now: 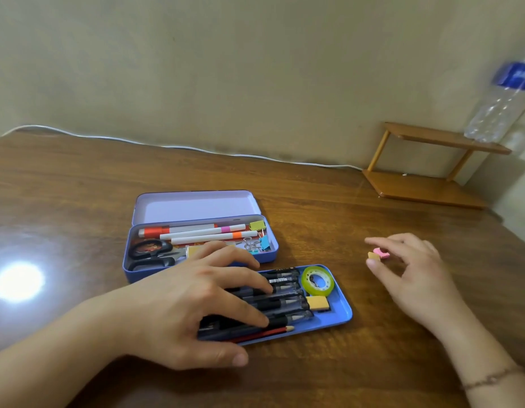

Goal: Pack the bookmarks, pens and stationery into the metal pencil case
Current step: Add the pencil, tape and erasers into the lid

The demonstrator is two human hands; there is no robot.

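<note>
The blue metal pencil case [273,254] stands open mid-table, lid tilted back; inside lie white markers [202,234], black scissors [149,254] and small binder clips [259,238]. In front of it a blue inner tray [342,310] holds several black pens [285,301], a red pencil [264,334], a green tape roll [317,281] and a tan eraser [317,303]. My left hand [196,304] rests spread over the pens in the tray. To the right, above the table, my right hand [408,269] pinches small pink and tan erasers [378,254] between thumb and fingers.
A small wooden two-tier shelf [426,169] stands at the back right with a plastic water bottle [499,107] on it. A white cable [179,147] runs along the wall at the table's far edge. A bright light reflection lies on the table at left.
</note>
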